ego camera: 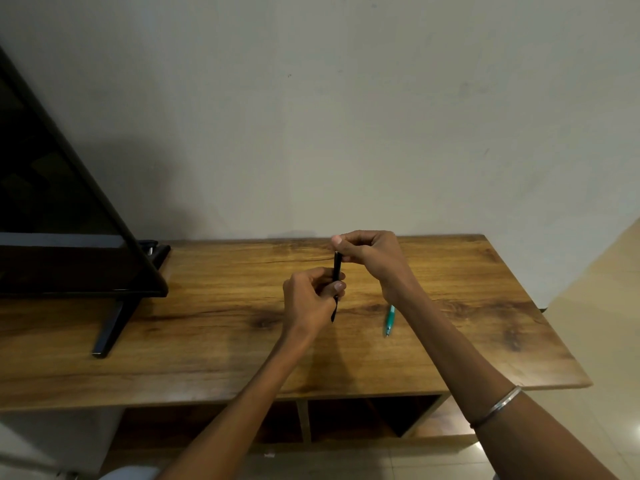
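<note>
2 hands on black pen point(337, 268) | left hand point(310, 299) grips lower end | right hand point(369, 252) pinches top | green pen point(389, 319) right on table point(207, 323)

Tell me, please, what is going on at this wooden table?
A person holds a black pen above the wooden table with both hands. The left hand grips its lower part, while the right hand pinches its top end, perhaps to twist or pull it apart. A green pen lies on the table beside the right wrist, untouched. A black screen stands at the left.
</note>
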